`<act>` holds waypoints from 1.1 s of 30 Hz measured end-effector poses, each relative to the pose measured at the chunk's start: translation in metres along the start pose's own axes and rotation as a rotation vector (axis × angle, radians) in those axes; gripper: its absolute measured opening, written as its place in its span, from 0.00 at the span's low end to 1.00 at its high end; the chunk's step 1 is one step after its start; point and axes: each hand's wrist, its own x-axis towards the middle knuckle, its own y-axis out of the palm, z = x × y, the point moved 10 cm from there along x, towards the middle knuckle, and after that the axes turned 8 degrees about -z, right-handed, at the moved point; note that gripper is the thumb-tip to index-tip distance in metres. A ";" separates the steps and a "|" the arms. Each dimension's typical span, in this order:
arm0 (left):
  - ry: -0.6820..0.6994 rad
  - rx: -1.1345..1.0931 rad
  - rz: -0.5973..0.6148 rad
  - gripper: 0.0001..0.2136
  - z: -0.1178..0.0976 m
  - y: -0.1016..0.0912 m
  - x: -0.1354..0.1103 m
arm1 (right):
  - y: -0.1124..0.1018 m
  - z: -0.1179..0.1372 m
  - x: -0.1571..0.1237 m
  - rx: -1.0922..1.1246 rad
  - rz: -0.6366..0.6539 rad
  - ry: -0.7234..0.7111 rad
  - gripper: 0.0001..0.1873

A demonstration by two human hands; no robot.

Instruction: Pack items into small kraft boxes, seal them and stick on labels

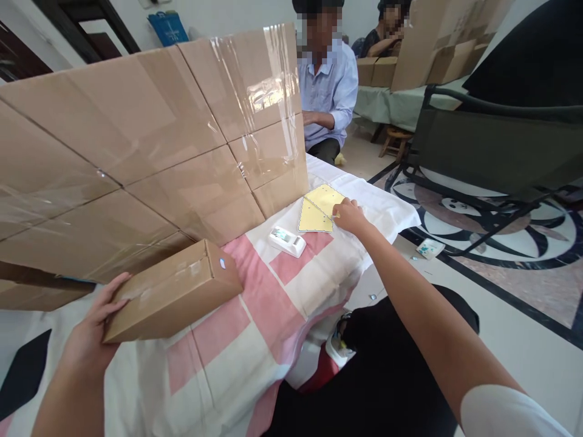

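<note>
1. The left hand (93, 331) lay flat and open against the end of a small oblong cardboard box (175, 288) on the cloth.
2. The right hand (348, 215) pinched thin yellow sheets (319, 209) near a white tape dispenser (286, 241).

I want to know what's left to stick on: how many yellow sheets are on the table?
2: one yellow sheet nearer the tape dispenser, another just behind it, under the right hand. More may lie underneath.
</note>
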 end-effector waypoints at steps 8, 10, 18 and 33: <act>0.026 -0.049 0.003 0.28 -0.002 0.001 -0.004 | -0.006 0.042 -0.006 0.361 -0.039 -0.077 0.10; 0.032 -0.062 -0.001 0.28 -0.002 0.002 -0.005 | -0.010 0.051 -0.012 0.447 -0.072 -0.084 0.10; 0.042 -0.085 0.012 0.27 -0.003 0.004 -0.008 | 0.007 0.123 -0.057 0.757 -0.020 -0.194 0.10; 0.055 -0.097 0.027 0.28 -0.006 0.006 -0.013 | 0.058 0.285 -0.123 0.954 0.352 -0.879 0.16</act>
